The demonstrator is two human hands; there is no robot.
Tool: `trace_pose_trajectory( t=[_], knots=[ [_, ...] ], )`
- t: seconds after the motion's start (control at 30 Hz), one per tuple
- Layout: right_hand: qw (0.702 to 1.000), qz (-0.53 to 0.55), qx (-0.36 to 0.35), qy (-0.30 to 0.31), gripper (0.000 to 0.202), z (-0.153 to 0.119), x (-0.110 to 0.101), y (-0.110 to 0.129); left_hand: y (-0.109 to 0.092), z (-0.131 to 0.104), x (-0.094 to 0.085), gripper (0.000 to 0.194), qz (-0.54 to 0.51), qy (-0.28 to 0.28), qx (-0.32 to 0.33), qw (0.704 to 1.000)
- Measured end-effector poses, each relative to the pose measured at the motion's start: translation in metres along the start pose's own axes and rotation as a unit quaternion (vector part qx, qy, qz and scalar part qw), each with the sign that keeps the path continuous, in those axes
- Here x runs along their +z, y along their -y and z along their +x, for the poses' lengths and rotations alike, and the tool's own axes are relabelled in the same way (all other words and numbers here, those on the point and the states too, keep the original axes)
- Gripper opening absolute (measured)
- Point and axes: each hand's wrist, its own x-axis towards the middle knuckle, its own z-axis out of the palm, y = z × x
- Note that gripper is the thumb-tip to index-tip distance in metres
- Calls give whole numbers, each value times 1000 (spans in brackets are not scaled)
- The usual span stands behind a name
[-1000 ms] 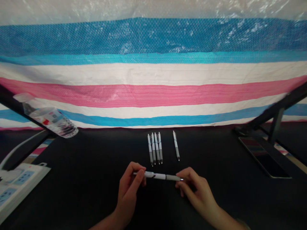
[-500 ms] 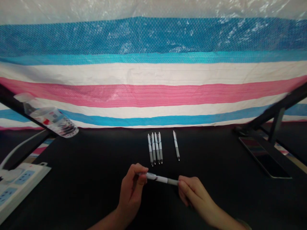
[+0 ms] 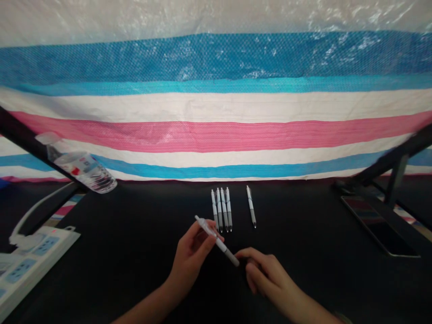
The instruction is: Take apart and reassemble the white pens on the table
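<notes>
A white pen with a grey grip [image 3: 221, 245] is held in the air above the table, slanting down to the right. My left hand [image 3: 193, 252] is closed on its upper part, thumb in front and fingers behind. My right hand [image 3: 268, 272] is by the pen's lower end, index finger stretched towards it and thumb apart; whether the fingertip touches cannot be made out. The curled fingers are partly hidden. Beyond my left hand several similar pens [image 3: 223, 209] lie side by side, and a single pen [image 3: 251, 206] lies apart to their right.
A black table [image 3: 141, 234] bears a white power strip [image 3: 43, 256] at left and a dark phone [image 3: 378, 225] at right. A clear plastic bottle [image 3: 91, 173] leans at the back left. Black bars slant on both sides before a striped sheet [image 3: 216, 135].
My right hand has let go of the pen's grip end, and its index finger has stretched out. The pen, in my left hand, has tilted more steeply. The view has shifted slightly.
</notes>
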Motion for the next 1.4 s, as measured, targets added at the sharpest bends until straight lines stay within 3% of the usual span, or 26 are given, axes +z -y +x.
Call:
trace_pose_trajectory(
  t=[0.13, 0.37, 0.57, 0.77, 0.93, 1.13, 1.4],
  knots=[
    [999, 16, 23, -26, 51, 1, 2, -8, -3, 9, -2, 58, -14, -15, -3, 1000],
    [999, 32, 16, -19, 49, 2, 2, -8, -2, 18, -2, 46, 4, -13, -18, 1000],
    [999, 26, 15, -18, 48, 3, 2, -7, 2, 22, -5, 62, -10, -35, -22, 999],
    [999, 25, 15, -21, 49, 5, 4, -7, 5, 27, -8, 53, -23, -46, -26, 998],
    [999, 34, 20, -12, 52, 6, 3, -6, 3, 28, -8, 66, -29, -60, -19, 998],
    [999, 32, 16, -21, 50, 7, 3, -4, 4, 29, -10, 54, -12, -48, -30, 998],
    [999, -4, -12, -49, 45, 4, -1, -3, 4, 31, -11, 55, -5, -55, -27, 998]
  ],
)
